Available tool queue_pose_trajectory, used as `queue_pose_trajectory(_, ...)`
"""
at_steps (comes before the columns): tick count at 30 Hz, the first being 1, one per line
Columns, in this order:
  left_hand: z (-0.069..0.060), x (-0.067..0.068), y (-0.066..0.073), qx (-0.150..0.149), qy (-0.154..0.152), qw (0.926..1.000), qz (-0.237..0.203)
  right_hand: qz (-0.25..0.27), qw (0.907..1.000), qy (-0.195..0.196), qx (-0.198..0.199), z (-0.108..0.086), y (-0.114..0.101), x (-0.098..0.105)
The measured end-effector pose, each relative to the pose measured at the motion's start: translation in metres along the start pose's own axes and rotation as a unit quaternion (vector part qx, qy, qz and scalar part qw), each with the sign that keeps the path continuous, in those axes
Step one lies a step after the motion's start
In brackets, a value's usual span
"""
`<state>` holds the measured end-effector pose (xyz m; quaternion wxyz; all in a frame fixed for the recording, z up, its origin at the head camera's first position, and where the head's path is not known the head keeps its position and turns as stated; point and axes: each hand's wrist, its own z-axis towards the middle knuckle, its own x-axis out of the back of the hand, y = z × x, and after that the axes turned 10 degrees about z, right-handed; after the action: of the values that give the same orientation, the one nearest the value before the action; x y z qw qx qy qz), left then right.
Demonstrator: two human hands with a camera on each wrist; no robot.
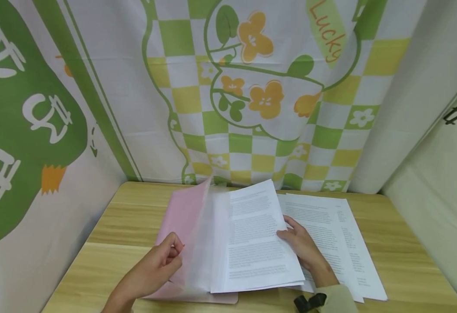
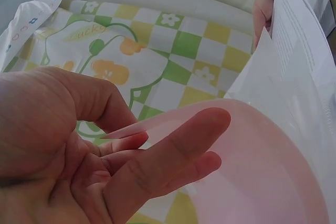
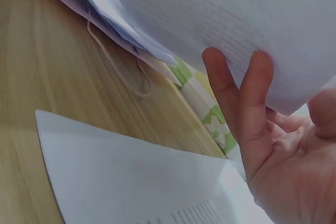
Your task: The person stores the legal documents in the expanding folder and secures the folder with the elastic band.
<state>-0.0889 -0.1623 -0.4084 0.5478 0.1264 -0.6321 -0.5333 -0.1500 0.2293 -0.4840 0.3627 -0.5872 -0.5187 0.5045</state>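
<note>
A pink folder (image 1: 181, 215) lies opened on the table, its cover raised at the left. My left hand (image 1: 152, 267) pinches the cover's edge; the left wrist view shows the pink cover (image 2: 252, 156) passing between the fingers. Beside the cover stand translucent sleeves (image 1: 205, 239). At the right, my right hand (image 1: 304, 248) grips the side edge of a stack of printed sheets (image 1: 257, 239), thumb on top and fingers beneath. In the right wrist view the fingers (image 3: 257, 87) press against the paper's underside. The stack's left edge meets the sleeves; whether it is inside one I cannot tell.
More printed sheets (image 1: 355, 243) lie on the wooden table (image 1: 115, 230), partly under the right hand and the stack. A thin elastic cord (image 3: 115, 69) hangs from the folder. Patterned cloth (image 1: 252, 143) hangs behind the table, with cloth at both sides.
</note>
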Motion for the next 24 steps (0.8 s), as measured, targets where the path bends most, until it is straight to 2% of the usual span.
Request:
queue_pose_trajectory(6, 0.001, 0.000, 0.001, -0.008, 0.009, 0.9999, 0.007, -0.002, 1.0000, 0.009, 0.000, 0.004, 0.002, -0.006)
queue_pose_trajectory(16, 0.000, 0.002, 0.004, 0.006, 0.005, 0.9999, 0.009, -0.006, 0.9998, 0.009, 0.014, 0.004, 0.008, -0.014)
queue_pose_trajectory(20, 0.000, 0.003, 0.005, 0.017, 0.004, 0.9998, 0.005, -0.003, 0.9998, 0.018, 0.010, 0.004, 0.006, -0.013)
queue_pose_trajectory(24, -0.001, 0.004, 0.005, 0.012, 0.006, 0.9999, -0.005, -0.001, 0.9995, 0.030, 0.008, 0.001, 0.003, -0.008)
